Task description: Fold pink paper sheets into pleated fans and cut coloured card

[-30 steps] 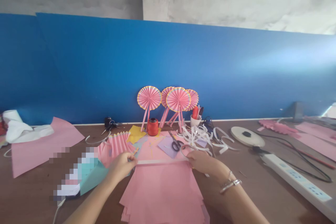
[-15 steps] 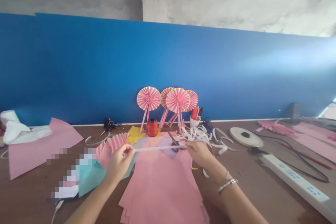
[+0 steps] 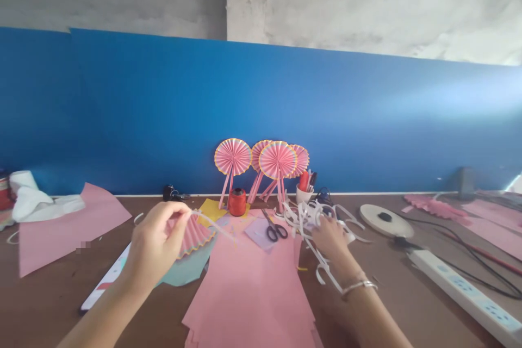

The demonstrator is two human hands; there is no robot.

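My left hand (image 3: pixel 157 242) is closed in a pinch on one end of a narrow white strip (image 3: pixel 214 224), whose free end droops over the pink paper sheets (image 3: pixel 248 288). Just behind that hand lies a pleated pink paper piece (image 3: pixel 196 239) with a yellow edge. At the right, my right hand (image 3: pixel 332 236) reaches into a tangle of curled white strips (image 3: pixel 304 212). Its fingers look bent around some of them, though the tips are partly hidden. Black-handled scissors (image 3: pixel 274 229) lie between the hands on a lilac paper piece (image 3: pixel 259 236).
Pink paper fans (image 3: pixel 233 156) lean on the blue partition (image 3: pixel 163 103). Before them stands a red spool (image 3: pixel 237 202); a white pen cup (image 3: pixel 304 194) is beside them. A white power strip (image 3: pixel 465 293) and a round cream device (image 3: pixel 385 220) lie right, a phone (image 3: pixel 104 283) left.
The white strip was stretched between both hands; now only my left hand holds it, nearer and further left. My right hand has moved right, into the curled strips. The scissors are uncovered.
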